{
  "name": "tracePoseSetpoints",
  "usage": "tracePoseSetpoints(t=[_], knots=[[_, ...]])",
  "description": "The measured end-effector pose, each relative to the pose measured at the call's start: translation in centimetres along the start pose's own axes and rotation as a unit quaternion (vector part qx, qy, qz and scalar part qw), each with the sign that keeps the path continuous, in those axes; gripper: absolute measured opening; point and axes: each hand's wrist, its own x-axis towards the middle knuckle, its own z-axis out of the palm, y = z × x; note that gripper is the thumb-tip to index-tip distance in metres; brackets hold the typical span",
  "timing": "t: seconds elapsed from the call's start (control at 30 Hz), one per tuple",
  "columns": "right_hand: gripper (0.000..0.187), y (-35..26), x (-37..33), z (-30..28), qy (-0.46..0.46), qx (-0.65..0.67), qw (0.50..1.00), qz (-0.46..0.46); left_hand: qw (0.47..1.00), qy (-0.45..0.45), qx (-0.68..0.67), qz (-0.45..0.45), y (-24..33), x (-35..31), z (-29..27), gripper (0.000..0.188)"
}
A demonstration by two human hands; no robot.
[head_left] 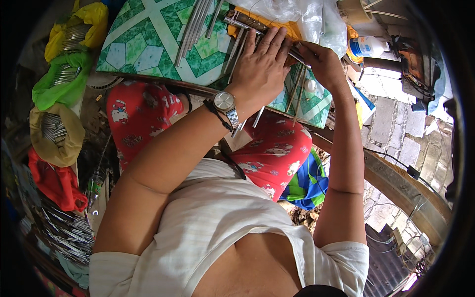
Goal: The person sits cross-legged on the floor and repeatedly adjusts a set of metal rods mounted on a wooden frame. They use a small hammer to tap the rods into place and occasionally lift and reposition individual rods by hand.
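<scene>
My left hand [262, 58] lies flat with fingers stretched out, pressing on a thin silver metal tube [238, 23] near the far edge of the green-patterned tabletop [133, 49]. My right hand [320, 62] is closed in a pinch beside the tube's right end. Something small and pale shows at its fingertips, but I cannot make it out. Several thin metal rods stick out from under my left hand toward me. More silver tubes [194, 34] lie side by side to its left. Brownish thin rods [297, 94] rest below my right hand.
Yellow [51, 42], green [44, 89], tan [39, 123] and red [49, 178] bags line the left, several holding metal pieces. Many loose rods [64, 232] lie below them. Clear plastic [311, 20], a white bottle [366, 46] and a tape roll [354, 11] sit at far right.
</scene>
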Motion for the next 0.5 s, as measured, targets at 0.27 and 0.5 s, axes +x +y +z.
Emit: tracePoseSetpoints(t=[0.27, 0.5], knots=[[0.035, 0.68, 0.61, 0.47, -0.009, 0.022, 1.0, 0.0, 1.0, -0.004, 0.012, -0.004, 0.08, -0.13, 0.08, 0.061], [0.032, 0.57, 0.69, 0.43, -0.003, 0.015, 1.0, -0.021, 1.0, -0.006, 0.01, -0.008, 0.11, -0.09, 0.31, 0.061]])
